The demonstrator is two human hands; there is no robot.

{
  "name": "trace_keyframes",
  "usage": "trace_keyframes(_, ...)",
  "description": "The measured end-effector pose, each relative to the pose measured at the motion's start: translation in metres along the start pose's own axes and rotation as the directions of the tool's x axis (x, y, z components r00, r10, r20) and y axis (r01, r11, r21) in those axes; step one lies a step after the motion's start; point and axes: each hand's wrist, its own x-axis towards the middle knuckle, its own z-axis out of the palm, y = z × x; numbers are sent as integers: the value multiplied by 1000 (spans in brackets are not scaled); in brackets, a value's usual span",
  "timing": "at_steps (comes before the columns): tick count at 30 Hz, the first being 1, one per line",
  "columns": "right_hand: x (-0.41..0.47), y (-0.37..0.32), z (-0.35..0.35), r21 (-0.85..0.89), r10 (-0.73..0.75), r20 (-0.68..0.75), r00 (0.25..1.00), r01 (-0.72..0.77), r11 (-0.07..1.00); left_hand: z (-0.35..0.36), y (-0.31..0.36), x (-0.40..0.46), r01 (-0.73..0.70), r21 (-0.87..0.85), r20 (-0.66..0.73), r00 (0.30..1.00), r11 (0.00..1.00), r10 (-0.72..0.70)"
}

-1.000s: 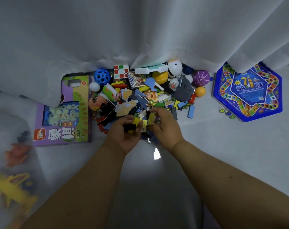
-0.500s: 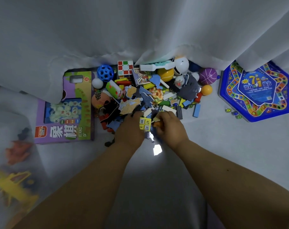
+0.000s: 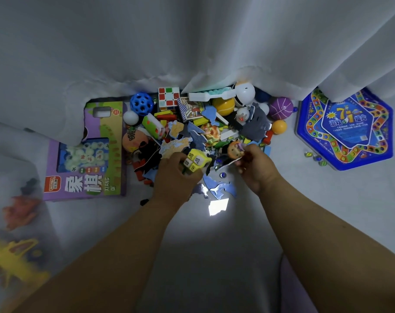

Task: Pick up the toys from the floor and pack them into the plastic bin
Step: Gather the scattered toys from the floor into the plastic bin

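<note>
I see the yellow cube (image 3: 195, 161), a small block with tiled faces, at the near edge of the toy pile (image 3: 198, 129) on the floor (image 3: 316, 211), and the left hand (image 3: 176, 175) has its fingers curled round the cube's near side, gripping it. The forearm runs in from the lower left, wrist straight, knuckles up toward me. Just beside it, the right hand (image 3: 257, 168) pinches a flat cutout with a round cartoon face (image 3: 233, 150) between thumb and fingertips, the piece tilted up off the pile; that arm comes in from the lower right. The two hands sit close together but I see them apart, with blue puzzle pieces (image 3: 221, 188) and a dark marble (image 3: 223, 175) lying on the floor between and just below them.

Farther out, the pile spreads back to the hem of a white curtain (image 3: 192, 41): a blue holed ball (image 3: 141, 104), a colour-tile puzzle cube (image 3: 168, 99), a purple ball (image 3: 281, 108), an orange ball (image 3: 279, 126) and a white egg-shaped toy (image 3: 245, 94). Left of the pile lies a purple chess box (image 3: 88, 154); well off to the right lies a blue hexagonal game box (image 3: 345, 132), with three marbles (image 3: 315, 157) near its left edge. At the far left I make out the translucent plastic bin (image 3: 2, 177), with an orange toy (image 3: 20, 210) and a yellow toy (image 3: 13, 260) blurred behind its wall.
</note>
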Motion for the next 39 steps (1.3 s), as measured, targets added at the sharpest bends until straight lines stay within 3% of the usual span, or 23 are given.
trace_keyframes(3, 4, 1, -1, 189, 93, 30, 995, -97, 977, -2, 12, -7, 218, -422, 66, 976, 880, -210)
trace_keyframes(6, 2, 0, 2, 298, 193, 65, 979, -203, 933, -3, 11, -8, 385, -736, 219, 913, 557, -343)
trace_keyframes(9, -1, -2, 6, 342, 238, 83, 968, -252, 905, -13, 7, -12, 525, -825, 483, 847, 207, -222)
trace_keyframes(11, -3, -4, 9, 380, 250, 119, 961, -277, 882, -19, 4, -12, 577, -810, 572, 817, 101, -76)
trace_keyframes(13, -3, -6, 11, 382, 251, 166, 954, -297, 875, -25, 1, -8, 604, -794, 607, 794, 75, 38)
trace_keyframes(16, -4, -6, 15, 349, 210, 182, 961, -263, 899, -32, 0, -4, 615, -785, 619, 781, 70, 81)
trace_keyframes(20, 3, -4, 16, 329, 177, 111, 978, -204, 922, -35, 5, -1, 583, -804, 587, 810, 116, -3)
trace_keyframes(23, 6, -3, 18, 250, 181, 63, 981, -191, 949, -34, 6, 1, 558, -825, 554, 829, 87, -72)
trace_keyframes(28, 4, -5, 19, 300, 151, 125, 980, -183, 936, -44, 0, 2, 561, -825, 564, 816, 64, 124)
trace_keyframes(30, 2, -6, 17, 325, 142, 170, 975, -191, 926, -48, 0, 5, 574, -817, 577, 805, 65, 138)
trace_keyframes(35, -6, -9, 12, 315, 199, 263, 944, -279, 907, -48, 6, 12, 607, -794, 608, 794, 37, 19)
trace_keyframes(39, -4, -7, 9, 267, 224, 233, 946, -284, 921, -49, 12, 10, 607, -795, 605, 794, 20, -62)
